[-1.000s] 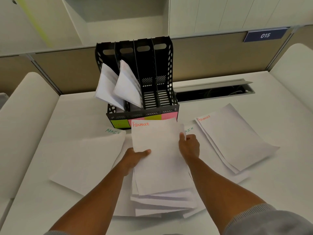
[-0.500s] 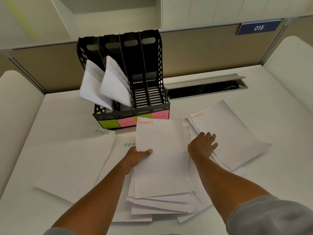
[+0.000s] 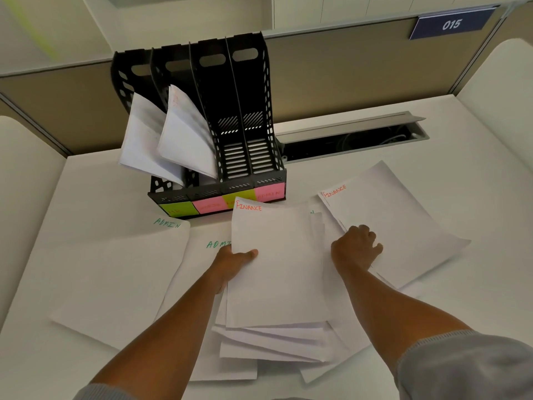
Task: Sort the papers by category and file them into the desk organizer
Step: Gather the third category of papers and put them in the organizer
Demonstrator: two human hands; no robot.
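Papers cover the middle of the white surface [image 3: 490, 284], overlapping so that most edges are buried under others. The left hand [image 3: 230, 262] grips the left edge of a stack [image 3: 277, 272] headed FINANCE in orange, thumb on top, the other fingers hidden beneath the sheets. The right hand [image 3: 356, 251] rests on a second FINANCE pile [image 3: 403, 220] toward the right edge, its fingers curled down onto the paper; whether they pinch a sheet cannot be told. Two ADMIN sheets lie to the left: one [image 3: 121, 272] near the left edge, the other [image 3: 202, 255] half covered by the held stack, its heading cut short. A green mark beside the stack's top right corner is too hidden to read. The black organizer [image 3: 251, 116] stands at the back edge with four slots; papers [image 3: 173, 140] lean out of the two left ones, and the two right ones show bare slats. Coloured labels [image 3: 207, 204] run along its front, their writing too faint to read, one partly behind the stack. Grey sleeves are cut off at the bottom.
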